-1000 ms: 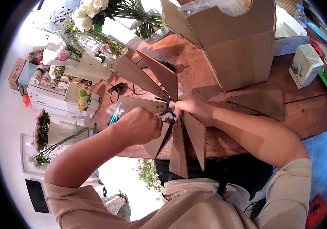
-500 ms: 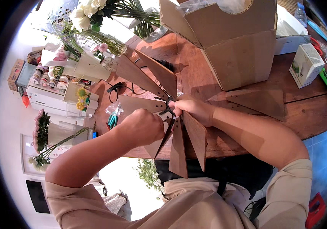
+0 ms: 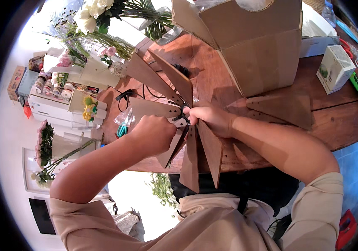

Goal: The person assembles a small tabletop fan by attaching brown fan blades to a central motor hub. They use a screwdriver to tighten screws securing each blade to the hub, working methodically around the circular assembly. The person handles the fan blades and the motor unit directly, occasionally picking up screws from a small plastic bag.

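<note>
A windmill-like wheel of brown, tapered wooden blades (image 3: 209, 148) fans out around a small black ring hub (image 3: 184, 110). Dark screws or holes dot the blades' narrow ends. My right hand (image 3: 210, 118) grips the hub from the right, thumb over the ring. To the left of the hub, my left hand (image 3: 156, 134) is closed in a fist over a pale blade (image 3: 168, 155). Its fingertips are turned away, so what they hold cannot be made out. Two more loose-looking blades (image 3: 285, 109) lie overlapping on the table, right of my right hand.
A large cardboard box (image 3: 262, 58) stands on the wooden table (image 3: 333, 125) at the far right, near a small white box (image 3: 335, 70). Teal-handled scissors (image 3: 122, 130), a clear plastic bag (image 3: 125, 117) and a black cable (image 3: 124, 95) lie left. White roses (image 3: 87, 19) spread at the back left.
The blade wheel has tilted and shifted slightly left, its lower blades swinging a little to the left. My left hand has moved slightly up and left; my right hand keeps its grip on the hub.
</note>
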Demonstrator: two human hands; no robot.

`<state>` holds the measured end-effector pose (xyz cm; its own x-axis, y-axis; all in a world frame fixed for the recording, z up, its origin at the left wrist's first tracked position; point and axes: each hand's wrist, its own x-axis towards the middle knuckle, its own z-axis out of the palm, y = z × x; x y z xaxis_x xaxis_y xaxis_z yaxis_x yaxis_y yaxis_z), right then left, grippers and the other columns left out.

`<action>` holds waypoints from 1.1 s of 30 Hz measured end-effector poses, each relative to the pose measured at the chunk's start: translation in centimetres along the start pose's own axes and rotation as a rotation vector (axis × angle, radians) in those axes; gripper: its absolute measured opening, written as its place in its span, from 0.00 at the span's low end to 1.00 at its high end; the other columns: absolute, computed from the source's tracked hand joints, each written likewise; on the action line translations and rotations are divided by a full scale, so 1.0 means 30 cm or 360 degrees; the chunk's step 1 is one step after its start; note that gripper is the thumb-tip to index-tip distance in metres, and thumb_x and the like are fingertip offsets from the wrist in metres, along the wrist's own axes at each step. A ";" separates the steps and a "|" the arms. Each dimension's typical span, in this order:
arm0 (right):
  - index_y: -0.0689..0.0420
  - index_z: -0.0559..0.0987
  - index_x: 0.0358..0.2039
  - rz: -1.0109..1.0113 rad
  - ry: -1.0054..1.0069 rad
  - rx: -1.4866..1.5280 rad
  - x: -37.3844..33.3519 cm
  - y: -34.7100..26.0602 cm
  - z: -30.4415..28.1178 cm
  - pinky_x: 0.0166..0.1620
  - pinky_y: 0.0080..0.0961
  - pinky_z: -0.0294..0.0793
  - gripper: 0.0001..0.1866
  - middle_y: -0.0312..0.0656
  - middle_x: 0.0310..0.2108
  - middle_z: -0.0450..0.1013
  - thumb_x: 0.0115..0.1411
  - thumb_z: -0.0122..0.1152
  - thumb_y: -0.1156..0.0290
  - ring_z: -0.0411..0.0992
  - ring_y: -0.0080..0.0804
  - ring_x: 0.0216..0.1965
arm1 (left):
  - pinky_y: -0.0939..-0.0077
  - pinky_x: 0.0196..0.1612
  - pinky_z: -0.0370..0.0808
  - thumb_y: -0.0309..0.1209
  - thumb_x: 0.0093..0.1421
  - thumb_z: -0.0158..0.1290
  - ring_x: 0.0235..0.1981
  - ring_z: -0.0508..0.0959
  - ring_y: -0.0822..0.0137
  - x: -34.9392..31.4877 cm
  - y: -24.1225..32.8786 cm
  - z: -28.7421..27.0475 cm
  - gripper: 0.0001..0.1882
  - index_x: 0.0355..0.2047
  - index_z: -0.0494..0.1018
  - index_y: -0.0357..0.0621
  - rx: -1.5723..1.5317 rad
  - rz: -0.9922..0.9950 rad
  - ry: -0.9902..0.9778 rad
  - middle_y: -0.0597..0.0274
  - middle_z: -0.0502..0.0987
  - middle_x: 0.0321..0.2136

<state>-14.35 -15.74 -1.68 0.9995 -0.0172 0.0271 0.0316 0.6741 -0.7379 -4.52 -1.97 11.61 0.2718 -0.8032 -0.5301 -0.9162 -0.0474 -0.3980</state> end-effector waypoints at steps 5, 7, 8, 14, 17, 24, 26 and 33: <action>0.62 0.75 0.21 -0.0081 0.0015 -0.0158 0.018 0.013 -0.011 0.29 0.29 0.71 0.14 0.44 0.23 0.71 0.57 0.53 0.65 0.75 0.35 0.24 | 0.62 0.27 0.78 0.29 0.48 0.55 0.23 0.82 0.56 -0.016 -0.014 0.018 0.04 0.22 0.77 0.42 0.0442 0.0482 0.0125 0.56 0.79 0.20; 0.60 0.74 0.24 0.0013 -0.0062 -0.0233 0.018 0.004 -0.025 0.46 0.25 0.65 0.13 0.37 0.31 0.69 0.62 0.52 0.65 0.68 0.27 0.37 | 0.63 0.27 0.78 0.29 0.48 0.55 0.24 0.83 0.57 -0.018 -0.016 0.025 0.05 0.22 0.77 0.42 0.0558 0.0554 0.0181 0.57 0.79 0.20; 0.60 0.74 0.24 0.0017 -0.0066 -0.0234 0.019 0.009 -0.020 0.46 0.25 0.65 0.13 0.37 0.31 0.69 0.62 0.52 0.65 0.68 0.27 0.37 | 0.63 0.28 0.78 0.29 0.48 0.55 0.24 0.83 0.58 -0.020 -0.018 0.030 0.05 0.22 0.77 0.42 0.0676 0.0627 0.0237 0.58 0.79 0.20; 0.61 0.74 0.21 -0.0194 -0.0028 -0.0366 0.036 0.012 -0.016 0.29 0.30 0.72 0.15 0.44 0.23 0.72 0.59 0.52 0.63 0.75 0.35 0.24 | 0.56 0.31 0.78 0.28 0.56 0.55 0.27 0.81 0.47 -0.043 -0.066 0.004 0.05 0.27 0.78 0.41 -0.0352 0.0057 0.0223 0.51 0.79 0.23; 0.62 0.73 0.24 0.0119 0.0045 0.0156 0.011 -0.003 0.009 0.32 0.32 0.76 0.16 0.46 0.24 0.72 0.61 0.51 0.62 0.78 0.39 0.27 | 0.49 0.31 0.77 0.29 0.59 0.52 0.26 0.79 0.40 -0.046 -0.068 -0.027 0.07 0.28 0.78 0.42 -0.0534 0.0032 0.0358 0.44 0.78 0.22; 0.62 0.73 0.25 -0.0038 -0.0082 0.0006 0.047 0.033 -0.031 0.34 0.34 0.76 0.16 0.47 0.25 0.72 0.61 0.51 0.62 0.78 0.39 0.28 | 0.49 0.32 0.77 0.29 0.58 0.52 0.26 0.79 0.40 -0.026 -0.047 0.006 0.07 0.26 0.77 0.39 -0.0594 0.0028 0.0279 0.44 0.78 0.21; 0.62 0.73 0.25 -0.0070 -0.0115 -0.0036 0.052 0.039 -0.028 0.34 0.33 0.75 0.16 0.46 0.25 0.72 0.61 0.51 0.62 0.77 0.37 0.27 | 0.49 0.32 0.78 0.29 0.58 0.52 0.27 0.80 0.40 -0.021 -0.049 0.019 0.07 0.26 0.77 0.39 -0.0579 0.0029 0.0286 0.44 0.78 0.21; 0.61 0.73 0.24 -0.0023 -0.0154 0.0063 0.078 0.060 -0.051 0.29 0.29 0.68 0.16 0.43 0.23 0.70 0.60 0.52 0.61 0.70 0.31 0.24 | 0.50 0.31 0.78 0.29 0.57 0.52 0.26 0.80 0.41 -0.020 -0.040 0.007 0.08 0.24 0.77 0.39 -0.0564 -0.0013 0.0286 0.44 0.78 0.21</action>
<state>-11.95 -15.70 -3.97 0.9937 0.0429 0.1037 0.0438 0.7029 -0.7099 -3.51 -1.29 12.24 0.2526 -0.8915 -0.3760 -0.9676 -0.2311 -0.1021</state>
